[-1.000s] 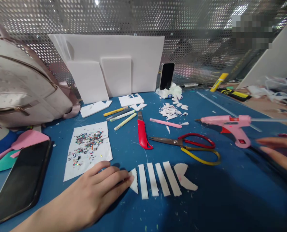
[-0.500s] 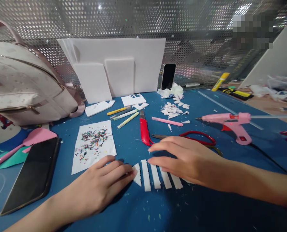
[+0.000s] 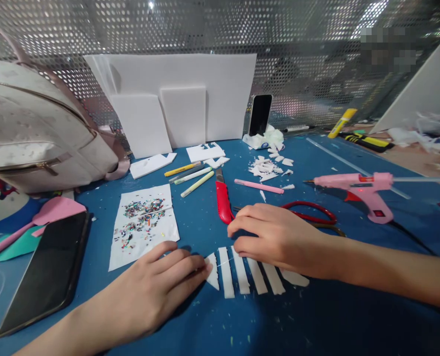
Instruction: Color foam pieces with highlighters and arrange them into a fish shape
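My left hand (image 3: 164,282) lies low on the table, fingertips together on the pointed end of a small triangular white foam piece (image 3: 213,273). My right hand (image 3: 275,235) hovers over the upper ends of several white foam strips (image 3: 226,277), its fingers bent and the fingertips partly hidden. A thin pale thread (image 3: 222,262) crosses the triangle and the first strips towards my right fingers, which seem to pinch it. At the row's right end a rounded white piece (image 3: 296,278) shows below my right wrist. Behind that hand are red-handled scissors (image 3: 316,213) and a red craft knife (image 3: 223,200).
A pink glue gun (image 3: 357,187) stands on the right, its cord trailing. To the left are a sheet (image 3: 118,254) with colourful bits and a black phone (image 3: 45,277). Markers (image 3: 196,183), foam scraps (image 3: 266,169) and white boards (image 3: 185,116) sit farther back; a backpack (image 3: 45,123) stands left.
My right hand has shifted slightly, uncovering the rounded piece at the right. The thread now lies across the left pieces rather than looping above them. My left hand stays on the triangle.
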Available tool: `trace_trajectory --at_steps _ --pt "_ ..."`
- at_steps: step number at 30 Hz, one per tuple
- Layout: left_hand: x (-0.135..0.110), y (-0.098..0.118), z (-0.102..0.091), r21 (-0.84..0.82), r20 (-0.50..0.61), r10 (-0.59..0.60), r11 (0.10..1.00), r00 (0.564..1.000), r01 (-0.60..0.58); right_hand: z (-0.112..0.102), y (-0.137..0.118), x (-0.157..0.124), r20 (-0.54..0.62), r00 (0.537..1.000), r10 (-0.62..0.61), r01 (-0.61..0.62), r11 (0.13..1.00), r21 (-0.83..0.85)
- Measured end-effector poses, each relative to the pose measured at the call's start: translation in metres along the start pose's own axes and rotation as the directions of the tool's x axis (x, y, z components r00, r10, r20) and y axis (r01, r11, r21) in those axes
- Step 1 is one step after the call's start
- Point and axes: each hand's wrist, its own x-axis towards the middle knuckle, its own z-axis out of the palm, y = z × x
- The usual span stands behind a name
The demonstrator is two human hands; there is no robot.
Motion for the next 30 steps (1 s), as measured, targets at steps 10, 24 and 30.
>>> trace_trajectory --at_steps 10,24,30 --pt "-0.004 -0.001 0.000 0.004 0.026 0.019 1.000 0.999 -0.019 -0.007 0.005 -0.022 0.057 0.996 0.069 -0.076 0.989 0.126" --pt "-0.006 0.000 0.003 -0.005 0.043 0.014 1.000 0.999 -0.013 -0.010 0.007 -0.078 -0.044 0.961 0.272 -0.251 0.929 0.271" --pt "-0.006 -0.001 0.000 -0.021 0.066 0.001 1.000 0.998 0.001 0.000 0.008 -0.093 -0.133 0.971 0.199 -0.165 0.959 0.229"
